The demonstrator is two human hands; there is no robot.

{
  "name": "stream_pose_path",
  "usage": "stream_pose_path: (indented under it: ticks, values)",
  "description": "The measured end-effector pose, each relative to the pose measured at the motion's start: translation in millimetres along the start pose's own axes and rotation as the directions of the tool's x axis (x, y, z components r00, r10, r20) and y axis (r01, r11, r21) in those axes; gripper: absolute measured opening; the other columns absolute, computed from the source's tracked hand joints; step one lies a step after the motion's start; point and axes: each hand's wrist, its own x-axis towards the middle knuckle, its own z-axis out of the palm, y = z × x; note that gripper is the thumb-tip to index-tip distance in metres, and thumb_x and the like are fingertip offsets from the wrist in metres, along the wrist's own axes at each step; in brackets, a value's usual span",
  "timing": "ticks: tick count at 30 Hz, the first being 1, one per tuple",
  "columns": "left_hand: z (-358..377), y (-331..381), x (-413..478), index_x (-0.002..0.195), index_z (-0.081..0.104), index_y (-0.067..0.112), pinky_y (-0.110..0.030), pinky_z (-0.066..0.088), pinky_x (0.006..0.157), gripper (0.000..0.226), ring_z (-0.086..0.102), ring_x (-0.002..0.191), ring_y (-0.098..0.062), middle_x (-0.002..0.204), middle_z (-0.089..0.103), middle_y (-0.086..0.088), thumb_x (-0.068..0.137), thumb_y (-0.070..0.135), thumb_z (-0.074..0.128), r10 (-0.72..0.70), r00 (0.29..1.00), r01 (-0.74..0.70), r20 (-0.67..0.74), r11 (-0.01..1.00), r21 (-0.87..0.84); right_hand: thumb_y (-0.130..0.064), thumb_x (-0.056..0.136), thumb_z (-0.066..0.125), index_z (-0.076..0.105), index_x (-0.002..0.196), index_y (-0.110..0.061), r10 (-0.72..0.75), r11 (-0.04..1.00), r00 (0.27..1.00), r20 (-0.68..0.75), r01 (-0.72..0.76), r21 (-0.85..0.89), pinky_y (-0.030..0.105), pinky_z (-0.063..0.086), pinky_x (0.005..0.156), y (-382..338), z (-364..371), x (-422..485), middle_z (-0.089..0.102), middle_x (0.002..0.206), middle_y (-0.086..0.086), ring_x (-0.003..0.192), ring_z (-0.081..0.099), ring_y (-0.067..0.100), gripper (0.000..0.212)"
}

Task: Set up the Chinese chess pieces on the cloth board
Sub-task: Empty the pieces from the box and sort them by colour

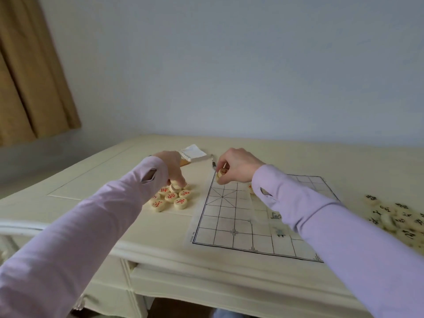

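A: Cream table (91, 177) under a pale wall, tan curtain (29, 76) at the upper left. How is the left hand (171, 167) placed?

B: It reaches forward from a lilac sleeve with its fingers curled downward. They pinch the top piece (175, 184) of the red-lettered pieces (171, 198) clustered just left of the cloth board (231, 216).

A: And mid-frame?

B: A spiral notebook (195, 153) and a pen (213, 164) lie beyond, between the hands. The right hand (236, 165) hangs over the board's far-left corner, thumb and fingers clasping a tilted piece (222, 172). I cannot tell whether that piece touches the cloth.

A: Further right?

B: A lone piece (250, 188) sits on the board, half hidden by the right wrist. Black-lettered pieces (394, 220) are heaped off the board at the frame's right edge.
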Motion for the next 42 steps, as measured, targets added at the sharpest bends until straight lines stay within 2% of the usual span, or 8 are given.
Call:
stream_pose_path:
  ticks: [5, 12, 19, 25, 30, 34, 37, 42]
  values:
    - [5, -29, -2, 0.095, 0.067, 0.006, -0.031, 0.056, 0.074, 0.035, 0.069, 0.067, -0.017, 0.081, 0.073, -0.005, 0.072, 0.027, 0.079, -0.036, 0.999, 0.036, 0.032, 0.999, -0.015, -0.021, 0.074, 0.074, 0.069, 0.102, -0.016, -0.047, 0.999, 0.998, 0.044, 0.046, 0.005, 0.025, 0.044, 0.072, -33, 20, 23, 0.067, 0.104, 0.003, 0.089, 0.060, 0.019, 0.029]
    - [9, -44, -3, 0.102, 0.069, 0.007, -0.028, 0.054, 0.077, 0.038, 0.071, 0.075, -0.013, 0.089, 0.074, -0.004, 0.074, 0.032, 0.077, -0.034, 0.996, 0.037, 0.076, 0.999, -0.036, -0.019, 0.079, 0.070, 0.068, 0.108, -0.016, -0.099, 0.995, 0.990, 0.097, 0.101, -0.024, 0.023, 0.043, 0.074, -63, 42, 46, 0.067, 0.110, 0.003, 0.098, 0.062, 0.020, 0.029]
    - [4, -59, 5, 0.086, 0.069, 0.007, -0.022, 0.049, 0.067, 0.023, 0.064, 0.062, -0.013, 0.064, 0.064, 0.002, 0.081, 0.029, 0.071, -0.031, 0.999, 0.030, -0.015, 0.996, -0.086, -0.018, 0.076, 0.072, 0.067, 0.108, -0.015, -0.106, 0.992, 0.985, 0.138, 0.114, -0.052, 0.024, 0.041, 0.069, -70, 52, 57, 0.067, 0.108, 0.002, 0.095, 0.062, 0.019, 0.032]
    - [17, -54, 13, 0.101, 0.067, 0.009, -0.021, 0.049, 0.062, 0.031, 0.063, 0.066, -0.018, 0.070, 0.063, -0.001, 0.076, 0.026, 0.076, -0.025, 0.998, 0.019, -0.063, 0.995, -0.096, -0.020, 0.071, 0.078, 0.069, 0.109, -0.016, -0.112, 0.990, 0.972, 0.205, 0.128, -0.063, 0.025, 0.047, 0.073, -71, 57, 66, 0.068, 0.109, 0.002, 0.098, 0.063, 0.019, 0.040]
    - [15, -51, 19, 0.102, 0.069, 0.007, -0.025, 0.053, 0.067, 0.034, 0.064, 0.069, -0.017, 0.085, 0.071, -0.005, 0.078, 0.031, 0.074, -0.025, 1.000, 0.026, 0.016, 0.997, -0.074, -0.026, 0.074, 0.077, 0.066, 0.109, -0.016, -0.054, 0.999, 0.997, 0.059, 0.054, -0.006, 0.022, 0.036, 0.073, -67, 48, 74, 0.066, 0.111, 0.000, 0.103, 0.060, 0.019, 0.038]
    - [11, -52, 21, 0.104, 0.070, 0.004, -0.026, 0.053, 0.072, 0.035, 0.063, 0.071, -0.018, 0.090, 0.072, -0.007, 0.083, 0.032, 0.067, -0.021, 0.999, 0.024, 0.040, 0.998, -0.056, -0.014, 0.083, 0.067, 0.067, 0.108, -0.017, -0.029, 0.999, 1.000, 0.011, 0.029, 0.032, 0.016, 0.030, 0.055, -66, 56, 87, 0.066, 0.113, 0.000, 0.106, 0.059, 0.020, 0.025]
    - [8, -52, 24, 0.103, 0.068, 0.007, -0.027, 0.052, 0.074, 0.030, 0.062, 0.074, -0.020, 0.084, 0.064, -0.004, 0.090, 0.032, 0.058, -0.019, 0.999, 0.017, -0.048, 0.999, -0.048, -0.006, 0.086, 0.059, 0.069, 0.106, -0.013, -0.020, 0.998, 0.999, 0.034, 0.017, 0.067, 0.020, 0.040, 0.070, -66, 67, 101, 0.066, 0.116, 0.005, 0.104, 0.061, 0.023, 0.023]
    - [11, -53, 30, 0.090, 0.064, 0.010, -0.028, 0.051, 0.074, 0.020, 0.059, 0.072, -0.021, 0.085, 0.064, -0.007, 0.092, 0.025, 0.052, -0.014, 0.995, 0.012, -0.101, 1.000, -0.026, -0.007, 0.089, 0.056, 0.069, 0.107, -0.011, 0.015, 0.995, 0.996, 0.085, -0.023, 0.096, 0.022, 0.040, 0.080, -61, 78, 113, 0.063, 0.121, 0.006, 0.110, 0.058, 0.025, 0.023]
